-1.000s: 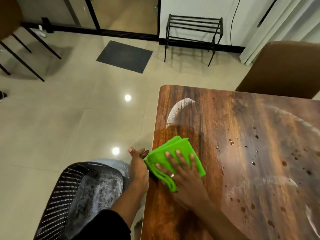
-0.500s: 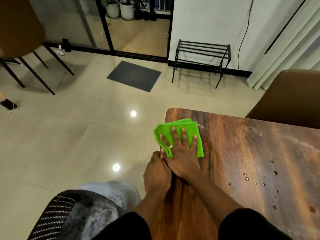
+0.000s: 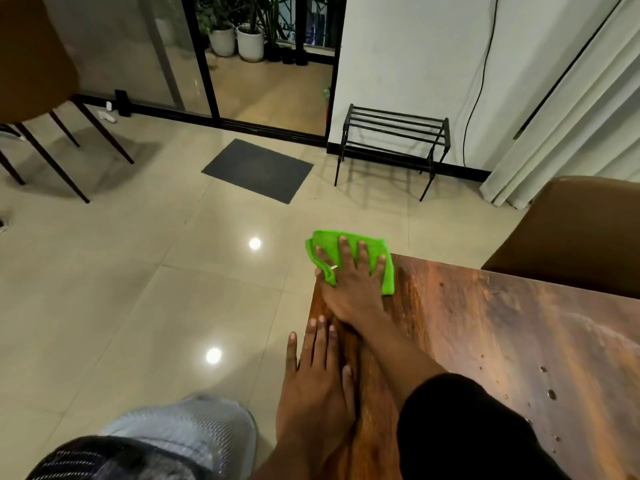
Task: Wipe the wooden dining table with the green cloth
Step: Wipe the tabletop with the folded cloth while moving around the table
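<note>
The wooden dining table [image 3: 502,334] fills the lower right, its far left corner under the folded green cloth [image 3: 386,271]. My right hand [image 3: 349,282] lies flat on the cloth with fingers spread, pressing it onto that corner; part of the cloth hangs past the table's edge. My left hand [image 3: 315,382] rests flat on the table's left edge, nearer to me, fingers apart and holding nothing. Water droplets [image 3: 550,393] dot the wood at the right.
A brown chair [image 3: 581,233] stands at the table's far side. On the tiled floor are a dark mat [image 3: 258,169], a black metal rack [image 3: 394,140] by the wall, and another chair [image 3: 34,81] at far left. A mesh chair back [image 3: 166,441] is below left.
My right hand has pushed the green cloth away from me along the left edge to the far corner. My left hand has come up onto the table edge and spread flat.
</note>
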